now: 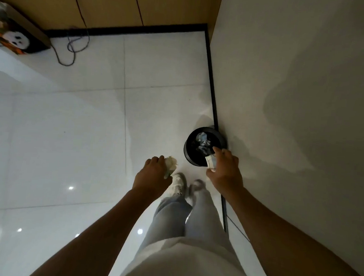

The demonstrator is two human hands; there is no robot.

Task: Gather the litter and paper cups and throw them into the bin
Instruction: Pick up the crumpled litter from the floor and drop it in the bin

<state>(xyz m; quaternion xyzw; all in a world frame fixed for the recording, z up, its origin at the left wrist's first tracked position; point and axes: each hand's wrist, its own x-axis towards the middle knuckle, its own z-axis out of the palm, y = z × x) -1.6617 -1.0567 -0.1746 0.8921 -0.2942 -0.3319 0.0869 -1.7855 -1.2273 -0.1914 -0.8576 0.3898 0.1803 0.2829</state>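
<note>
A round black bin (189, 153) stands on the white tiled floor against the wall's dark skirting, with crumpled litter (204, 141) inside it. My right hand (225, 166) hovers over the bin's near rim and grips a paper cup (210, 162), of which only a pale edge shows. My left hand (153, 174) is to the left of the bin, above the floor, closed around crumpled white paper (171, 163).
A white wall (296, 102) runs along the right, a wooden wall at the back. A dark cable (76, 44) loops on the floor at the back left beside a black box (18, 40). My legs and white shoes (179, 184) stand just before the bin.
</note>
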